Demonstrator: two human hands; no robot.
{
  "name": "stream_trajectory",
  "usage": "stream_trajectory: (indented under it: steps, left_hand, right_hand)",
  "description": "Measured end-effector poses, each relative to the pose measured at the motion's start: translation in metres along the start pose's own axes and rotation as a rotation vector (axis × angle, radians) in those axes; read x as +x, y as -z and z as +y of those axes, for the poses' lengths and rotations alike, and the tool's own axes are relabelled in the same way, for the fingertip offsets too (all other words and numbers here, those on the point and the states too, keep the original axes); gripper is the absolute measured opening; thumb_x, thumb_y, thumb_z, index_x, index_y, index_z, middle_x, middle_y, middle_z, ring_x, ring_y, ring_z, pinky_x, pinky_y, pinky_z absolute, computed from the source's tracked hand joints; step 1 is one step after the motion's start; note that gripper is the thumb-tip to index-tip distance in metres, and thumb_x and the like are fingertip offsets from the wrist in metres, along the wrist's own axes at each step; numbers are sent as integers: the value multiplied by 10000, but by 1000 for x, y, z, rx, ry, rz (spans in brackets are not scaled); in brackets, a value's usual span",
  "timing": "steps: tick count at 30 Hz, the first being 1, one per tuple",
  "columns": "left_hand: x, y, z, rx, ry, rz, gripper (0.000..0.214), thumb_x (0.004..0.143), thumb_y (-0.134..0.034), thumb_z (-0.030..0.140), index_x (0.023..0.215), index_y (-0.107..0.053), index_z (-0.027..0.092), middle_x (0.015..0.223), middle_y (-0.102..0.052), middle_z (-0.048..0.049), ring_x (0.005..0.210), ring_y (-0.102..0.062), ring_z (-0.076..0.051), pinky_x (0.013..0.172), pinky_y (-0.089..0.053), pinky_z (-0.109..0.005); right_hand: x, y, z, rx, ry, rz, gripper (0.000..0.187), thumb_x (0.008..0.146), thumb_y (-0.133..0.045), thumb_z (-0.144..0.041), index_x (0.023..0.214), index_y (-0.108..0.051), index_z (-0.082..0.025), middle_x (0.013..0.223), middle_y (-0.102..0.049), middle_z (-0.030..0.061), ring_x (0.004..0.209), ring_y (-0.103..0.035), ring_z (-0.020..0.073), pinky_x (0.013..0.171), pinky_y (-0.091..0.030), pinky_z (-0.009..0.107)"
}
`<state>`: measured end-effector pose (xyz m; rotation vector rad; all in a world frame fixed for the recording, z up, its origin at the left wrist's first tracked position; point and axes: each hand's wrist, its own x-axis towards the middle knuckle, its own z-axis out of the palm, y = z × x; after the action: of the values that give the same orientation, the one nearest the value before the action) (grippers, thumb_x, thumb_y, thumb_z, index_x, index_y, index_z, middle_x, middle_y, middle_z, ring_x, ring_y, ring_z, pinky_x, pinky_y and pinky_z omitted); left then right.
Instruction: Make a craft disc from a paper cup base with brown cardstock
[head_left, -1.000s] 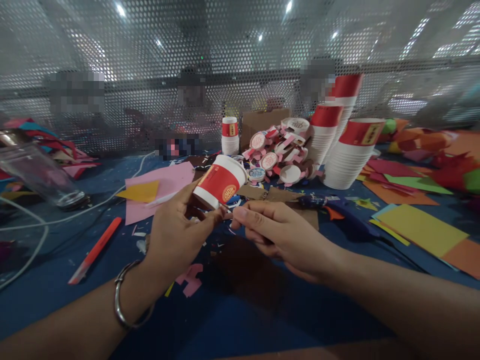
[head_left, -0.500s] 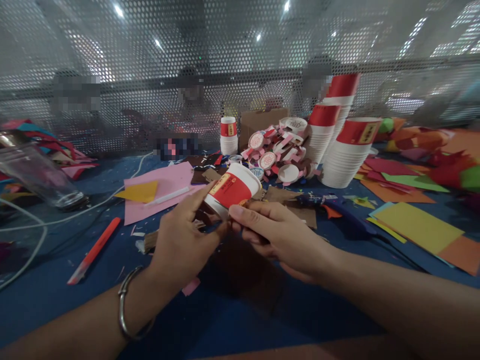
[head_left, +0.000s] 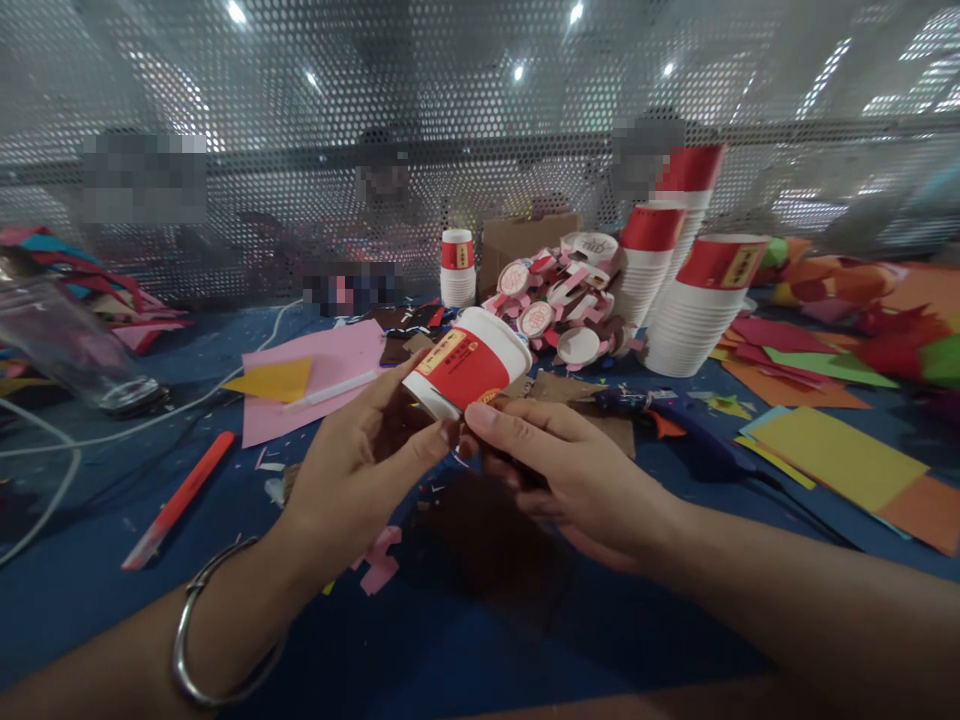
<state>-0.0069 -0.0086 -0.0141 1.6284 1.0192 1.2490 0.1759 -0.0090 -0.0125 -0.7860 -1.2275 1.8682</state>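
Observation:
A white paper cup (head_left: 472, 365) with a red printed band and gold labels is held tilted above the blue table, its rim toward the upper right. My left hand (head_left: 360, 450) grips the cup's base end, thumb underneath and fingers behind it. From the other side my right hand (head_left: 555, 455) is closed on the cup's lower side, thumb pressed near the gold emblem. The fingers beneath the cup are partly hidden. Below my left hand lie scraps of pink paper (head_left: 381, 562).
Stacks of paper cups (head_left: 694, 310) stand at the right behind a heap of cut cup pieces (head_left: 559, 300). A glue gun (head_left: 697, 435) and coloured paper (head_left: 840, 455) lie right. An orange cutter-like stick (head_left: 180, 500), pink sheet (head_left: 315, 380), white cable (head_left: 187, 395) and glass jar (head_left: 75, 340) are left.
The cup has risen slightly and turned a little in my hands. My left wrist has shifted left and down, and more of the pink scraps shows.

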Motion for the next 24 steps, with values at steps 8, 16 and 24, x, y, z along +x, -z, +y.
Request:
stream_trajectory:
  steps: [8,16,24]
  left_hand:
    - [-2,-3,2,27,24,47,392,852,-786,353,1212,-721,212,1149,-781,-70,1028,-732,-257,927,-594,-373]
    - [-5,-5,4,-21,28,14,330,872,-772,327,1185,-737,227,1192,-774,-64,1041,-725,-242,968,-583,-391]
    - [-5,-4,-5,-112,77,-25,322,906,-738,284,1226,-726,245,1221,-764,-69,1077,-716,-239,1008,-560,-398]
  right_hand:
    - [3,1,0,40,-33,-16,472,825,-775,-572,759,-519,-182,548,-329,-107,423,-194,16,371,-114,142]
    - [-1,-2,-1,64,-37,23,459,753,-853,-512,741,-552,-166,576,-337,-101,457,-182,21,359,-105,141]
    - [3,0,2,82,-46,39,462,721,-882,-481,725,-546,-164,609,-355,-94,466,-187,21,363,-94,150]
